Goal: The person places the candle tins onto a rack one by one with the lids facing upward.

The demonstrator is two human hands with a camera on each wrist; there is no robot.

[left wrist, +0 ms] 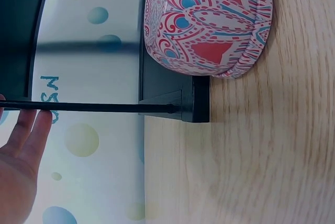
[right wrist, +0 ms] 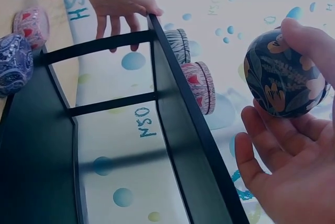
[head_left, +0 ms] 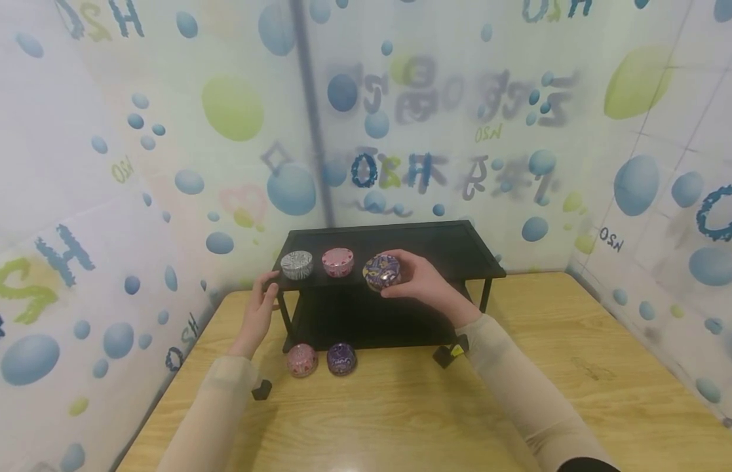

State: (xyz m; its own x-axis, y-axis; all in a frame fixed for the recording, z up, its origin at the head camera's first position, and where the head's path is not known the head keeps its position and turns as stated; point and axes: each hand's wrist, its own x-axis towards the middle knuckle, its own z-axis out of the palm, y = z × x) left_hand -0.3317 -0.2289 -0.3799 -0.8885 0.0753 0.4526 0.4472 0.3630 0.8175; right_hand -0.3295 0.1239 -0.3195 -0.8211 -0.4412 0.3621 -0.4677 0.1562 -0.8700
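Observation:
My right hand (head_left: 421, 278) grips a dark blue round tin (right wrist: 280, 75) with orange flowers between thumb and fingers, in front of the top board of a black two-tier rack (head_left: 413, 242). On that board's left part stand a silver-and-black patterned tin (head_left: 297, 265) and a pink tin with red marks (head_left: 338, 262). My left hand (head_left: 261, 311) touches the rack's upper left corner, its fingers long and fairly straight beside the post in the left wrist view. Below, another pink patterned tin (head_left: 302, 360) and a purple patterned tin (head_left: 341, 359) sit on the table at the rack's front edge.
The rack stands at the back of a light wooden table (head_left: 366, 419). Behind and at both sides hang pale curtains (head_left: 230, 164) printed with bubbles and letters. Small black blocks (head_left: 262, 390) show close to both wrists.

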